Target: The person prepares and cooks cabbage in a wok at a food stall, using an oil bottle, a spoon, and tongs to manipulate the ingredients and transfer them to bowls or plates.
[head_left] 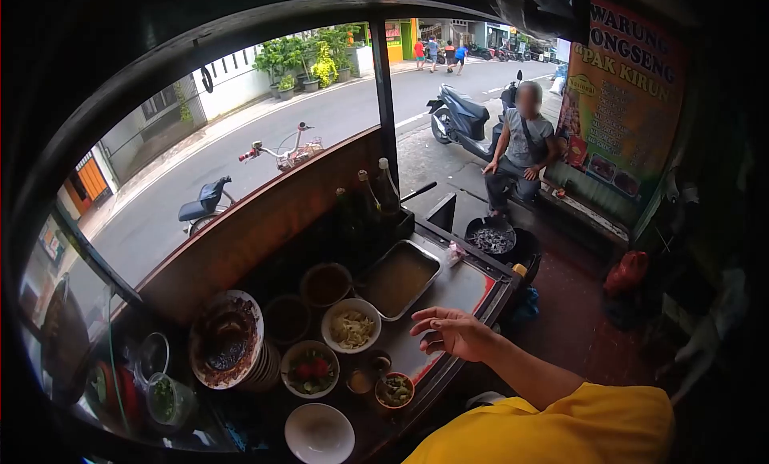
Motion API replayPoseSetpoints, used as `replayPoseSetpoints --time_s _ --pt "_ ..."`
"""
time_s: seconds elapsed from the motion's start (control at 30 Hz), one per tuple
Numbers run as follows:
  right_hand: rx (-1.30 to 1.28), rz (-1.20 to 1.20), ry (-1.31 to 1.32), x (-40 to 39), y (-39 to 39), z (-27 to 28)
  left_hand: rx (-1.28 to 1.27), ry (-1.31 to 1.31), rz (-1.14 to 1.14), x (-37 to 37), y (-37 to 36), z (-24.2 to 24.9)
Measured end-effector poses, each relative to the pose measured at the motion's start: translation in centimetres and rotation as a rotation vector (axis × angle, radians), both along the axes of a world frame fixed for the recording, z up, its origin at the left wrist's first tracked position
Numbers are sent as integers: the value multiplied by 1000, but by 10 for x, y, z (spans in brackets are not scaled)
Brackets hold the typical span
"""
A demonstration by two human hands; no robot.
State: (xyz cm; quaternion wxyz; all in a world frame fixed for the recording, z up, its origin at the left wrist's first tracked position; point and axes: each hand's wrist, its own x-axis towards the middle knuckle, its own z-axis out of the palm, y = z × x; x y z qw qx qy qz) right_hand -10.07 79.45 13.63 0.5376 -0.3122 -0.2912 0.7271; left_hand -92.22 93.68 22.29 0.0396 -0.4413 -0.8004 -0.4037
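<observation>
Head view, left to right: stacked plates [227,340] at cart's left, small bowls of garnish [351,326], steel tray of broth [398,278] further right. Right hand [452,332] empty, fingers loosely spread, hovering over bare counter [460,292] just beside small chili bowl [394,390]. Left hand out of frame. Risk: careless sweep tipping crowded bowls.

One yellow-sleeved arm reaches forward, its hand [453,331] loosely curled, palm down, holding nothing.
</observation>
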Motion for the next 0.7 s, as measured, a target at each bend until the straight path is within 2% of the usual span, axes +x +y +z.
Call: replayPoseSetpoints --time_s 0.23,0.33,0.4,0.43,0.47,0.5,0.53,0.6,0.67,0.7 --pt "-5 106 98 14 16 -10 807 -1032 -113 -1 -89 -14" --pt "8 158 128 27 21 -15 1072 -1275 -109 38 -143 -24" --pt "-18 218 156 41 17 -23 1196 -1305 -51 93 -184 -36" --pt "2 208 160 50 19 -25 1151 -1251 131 153 -203 -31" --pt "-7 257 174 59 19 -28 1117 -1207 85 161 -227 -44" --pt "-13 294 171 68 16 -31 1220 -1205 268 195 -244 -42" --pt "-12 326 169 76 14 -36 1236 -1156 253 223 -268 -45" --pt "-4 416 213 89 7 -47 1217 -984 -92 302 -312 -43" --pt "37 469 189 101 -1 -54 1143 -872 -255 380 -354 -45" --pt "98 512 177 105 -1 -63 1158 -860 -52 448 -344 -25"
